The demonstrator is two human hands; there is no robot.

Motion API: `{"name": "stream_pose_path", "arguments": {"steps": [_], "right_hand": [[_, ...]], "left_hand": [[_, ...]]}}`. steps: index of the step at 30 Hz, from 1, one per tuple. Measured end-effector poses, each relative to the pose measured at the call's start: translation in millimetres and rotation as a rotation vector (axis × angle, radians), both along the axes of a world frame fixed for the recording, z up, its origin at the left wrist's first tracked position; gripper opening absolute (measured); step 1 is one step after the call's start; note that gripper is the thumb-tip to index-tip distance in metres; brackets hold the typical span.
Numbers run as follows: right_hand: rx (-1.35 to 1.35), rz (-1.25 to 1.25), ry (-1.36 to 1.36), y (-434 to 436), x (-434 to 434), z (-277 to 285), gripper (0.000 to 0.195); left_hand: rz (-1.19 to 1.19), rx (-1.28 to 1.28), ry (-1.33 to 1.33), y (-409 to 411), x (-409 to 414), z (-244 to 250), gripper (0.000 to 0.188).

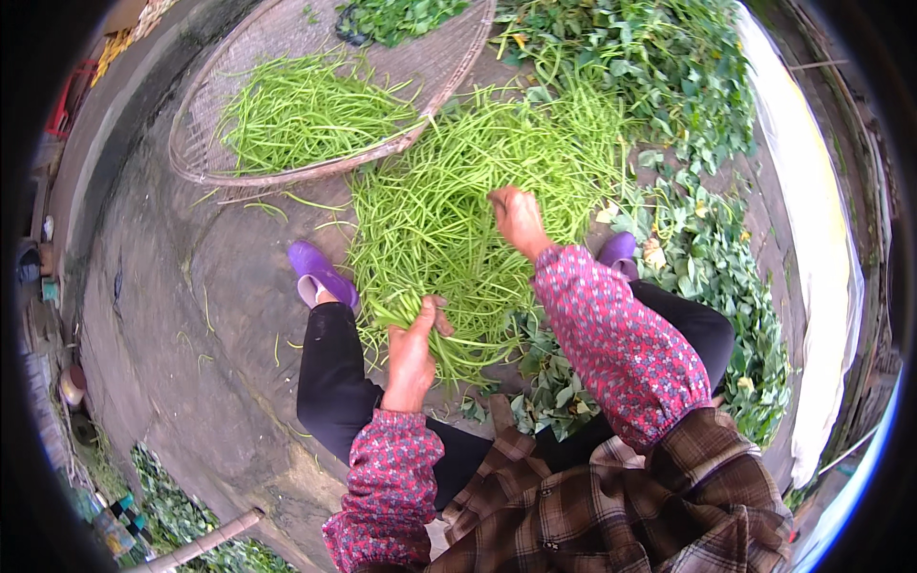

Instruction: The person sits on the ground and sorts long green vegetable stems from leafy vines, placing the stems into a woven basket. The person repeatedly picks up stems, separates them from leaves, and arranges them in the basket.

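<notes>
A large heap of thin green stems (pixel 458 229) covers the ground between my feet. My left hand (pixel 415 336) is closed around a bunch of green stems (pixel 397 308), whose ends stick out on both sides of the fist. Further out, my right hand (pixel 519 218) is at the middle of the heap with its fingers bent down against the stems. Whether a stem is pinched in its fingertips cannot be made out. Beyond the heap, to the left, a shallow woven bamboo basket (pixel 444 93) holds a pile of similar stems (pixel 315 111).
Green leaves in a bag (pixel 401 18) lie at the basket's far side. Piled leafy vines (pixel 673 79) run along the right, beside white sheeting (pixel 806 215). My purple shoes (pixel 322 272) flank the heap. A bamboo pole (pixel 208 541) lies at lower left on the concrete ground (pixel 157 322).
</notes>
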State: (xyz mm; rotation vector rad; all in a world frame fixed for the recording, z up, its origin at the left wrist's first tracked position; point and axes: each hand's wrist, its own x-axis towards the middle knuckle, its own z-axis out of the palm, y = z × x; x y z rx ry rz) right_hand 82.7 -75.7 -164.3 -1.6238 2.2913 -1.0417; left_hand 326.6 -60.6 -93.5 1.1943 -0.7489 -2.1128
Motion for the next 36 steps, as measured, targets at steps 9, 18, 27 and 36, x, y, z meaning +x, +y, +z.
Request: {"name": "stream_pose_path", "arguments": {"steps": [9, 18, 27, 36], "right_hand": [[0.578, 0.193, 0.561, -46.2, -38.5, -26.4, 0.012], [-0.087, 0.619, 0.161, 57.3, -5.2, 109.8, 0.020], [-0.213, 0.442, -0.274, 99.6, 80.6, 130.8, 0.015], [0.038, 0.363, -0.657, 107.5, 105.6, 106.4, 0.029]], "left_hand": [[0.031, 0.107, -0.016, -2.2, -2.5, 15.7, 0.014], [0.139, 0.077, -0.073, -5.8, -2.3, 3.3, 0.014], [-0.357, 0.169, 0.451, 9.8, -18.2, 19.6, 0.029], [0.071, 0.024, 0.107, -8.4, 10.0, 5.2, 0.014]]}}
